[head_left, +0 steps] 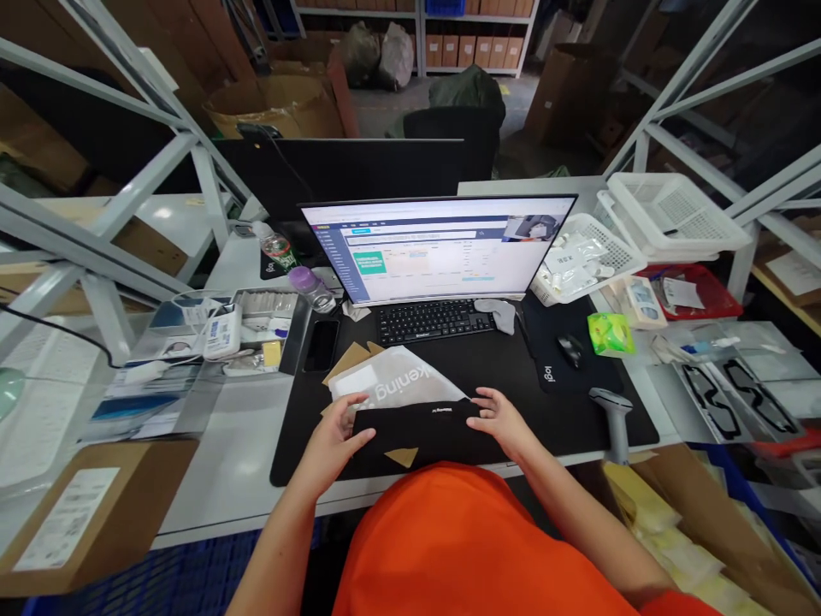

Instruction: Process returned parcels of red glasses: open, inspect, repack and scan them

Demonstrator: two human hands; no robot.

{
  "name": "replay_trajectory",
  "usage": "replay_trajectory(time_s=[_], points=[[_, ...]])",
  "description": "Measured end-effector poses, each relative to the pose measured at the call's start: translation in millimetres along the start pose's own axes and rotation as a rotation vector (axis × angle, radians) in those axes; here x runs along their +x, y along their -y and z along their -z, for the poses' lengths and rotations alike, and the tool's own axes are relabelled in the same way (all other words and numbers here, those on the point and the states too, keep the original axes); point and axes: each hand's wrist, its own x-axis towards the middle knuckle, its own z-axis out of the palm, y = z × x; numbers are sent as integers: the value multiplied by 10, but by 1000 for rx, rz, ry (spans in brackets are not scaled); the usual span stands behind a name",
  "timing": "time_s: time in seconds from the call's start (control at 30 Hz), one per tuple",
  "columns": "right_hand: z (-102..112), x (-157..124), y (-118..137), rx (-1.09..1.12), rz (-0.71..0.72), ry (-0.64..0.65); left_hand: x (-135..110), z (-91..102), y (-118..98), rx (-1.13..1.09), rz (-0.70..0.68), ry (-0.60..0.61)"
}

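Observation:
A whitish translucent plastic bag (pixel 398 382) printed with large letters ending in "kening" lies flat on the black desk mat (pixel 301 445). Along its near edge runs a dark area with small white print, hard to tell apart from the mat. My left hand (pixel 333 441) is at the bag's left end, thumb and forefinger spread, fingertips on or just over its edge. At the pointed right corner, my right hand (pixel 504 421) has its fingers apart, the tips close to or touching the corner. Brown paper or card pieces (pixel 350 358) stick out behind the bag; a brown triangle (pixel 402 457) lies nearer me.
Behind are a keyboard (pixel 436 323) and a lit monitor (pixel 436 248). A phone (pixel 321 346) and purple-lidded bottle (pixel 311 289) stand left. A mouse (pixel 569 350), green tissue pack (pixel 611 334), barcode scanner (pixel 614 419) and white baskets (pixel 583 231) are right. A labelled carton (pixel 141 496) sits far left.

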Motion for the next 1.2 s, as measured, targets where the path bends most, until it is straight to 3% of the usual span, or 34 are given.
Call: replay_trajectory(time_s=[0.1, 0.27, 0.4, 0.53, 0.67, 0.77, 0.87, 0.97, 1.1, 1.2], points=[[-24, 21, -189, 110, -130, -6, 73, -32, 10, -51, 29, 61], [-66, -29, -327, 195, -242, 102, 170, -50, 73, -71, -39, 18], [-101, -60, -258, 268, -257, 219, 215, -102, 162, -1, -96, -149], [-83, -179, -126, 323, -183, 269, 189, -120, 206, 18, -139, -202], [36, -349, 4, 317, -91, 221, 177, -92, 190, 96, -213, -193], [167, -450, 142, 235, -38, 200, 213, -133, 121, 96, -232, -105], [329, -550, 318, 209, 19, 187, 249, -269, 0, 98, -249, 12], [552, -649, 471, 246, 65, 90, 280, -455, -146, 197, -296, 72], [890, -697, 584, 189, 98, -151, 475, -681, -437, 458, -462, 9], [1036, -636, 618, 53, 137, -220, 867, -815, -742, 893, -461, 7]])
